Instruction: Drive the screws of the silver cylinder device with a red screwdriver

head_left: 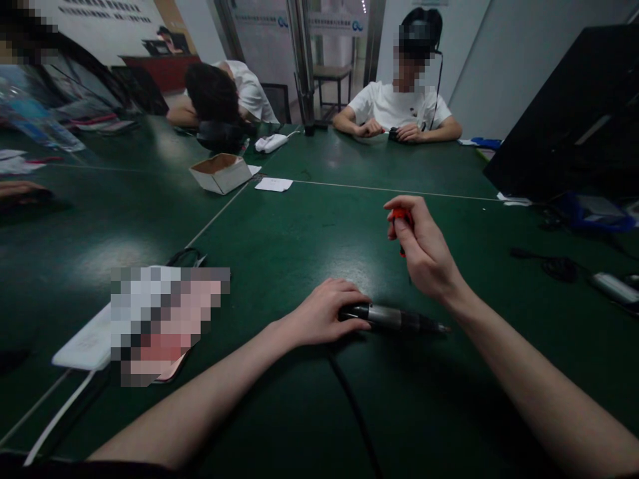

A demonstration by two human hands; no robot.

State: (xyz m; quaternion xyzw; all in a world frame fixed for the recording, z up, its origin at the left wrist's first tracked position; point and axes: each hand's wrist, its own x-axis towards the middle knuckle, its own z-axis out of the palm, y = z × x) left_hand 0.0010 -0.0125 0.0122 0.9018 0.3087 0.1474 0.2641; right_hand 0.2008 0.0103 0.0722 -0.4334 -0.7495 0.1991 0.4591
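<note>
My left hand (335,311) lies palm down, its fingers curled round the rear of an electric screwdriver (392,317). The tool rests on the green table, black and silver with a narrow tip pointing right. A dark cord (352,392) runs from under my left hand toward the near edge. Raised above the table to the right, my right hand (424,246) is closed round a small red-and-black handle (402,216). Most of that handle is hidden by my fingers, so its exact kind cannot be made out.
To the left lie a white power bank (84,339) and a pink phone-like item (174,346), partly blurred out. Farther back stand an open cardboard box (222,174) and a white card (273,184). Two people sit across the green table (319,226). A black monitor (574,113) rises at right.
</note>
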